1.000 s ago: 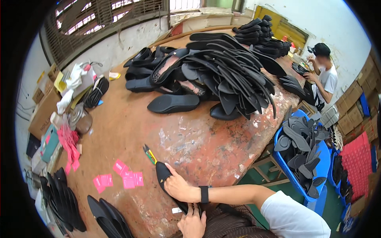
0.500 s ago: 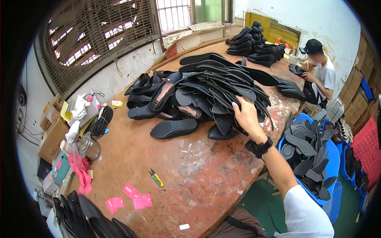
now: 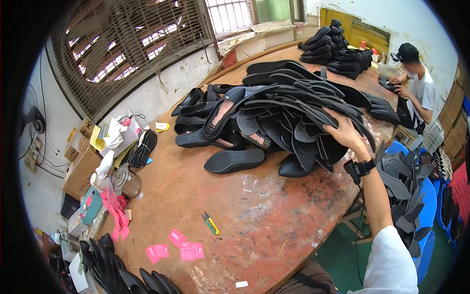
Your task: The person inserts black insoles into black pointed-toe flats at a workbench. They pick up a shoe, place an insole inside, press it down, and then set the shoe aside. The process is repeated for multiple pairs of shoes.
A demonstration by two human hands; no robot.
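My right hand (image 3: pixel 345 131) is closed around the right side of a big heap of thin black insoles (image 3: pixel 303 100), the thumb on the near side and the fingers reaching over the far side. The insoles overlap in a loose fan, their edges curving down towards the table. Left of the heap lie several black shoes (image 3: pixel 226 117), some with pinkish linings. In front of it, a black shoe rests sole up (image 3: pixel 235 160), and a pointed black toe (image 3: pixel 295 166) pokes out below the insoles. My left hand is out of view.
Thread snips (image 3: pixel 211 223) and pink cards (image 3: pixel 186 247) lie on the worn table (image 3: pixel 274 220). More black shoes (image 3: pixel 110 264) sit at lower left; a jar (image 3: pixel 128 182) stands beyond. At right, blue tubs (image 3: pixel 427 206) hold grey insoles. A person (image 3: pixel 416 88) works at the far end.
My right hand has moved right and slightly away, and the right edge of the insole heap has shifted with it. The whole view has turned a little left.
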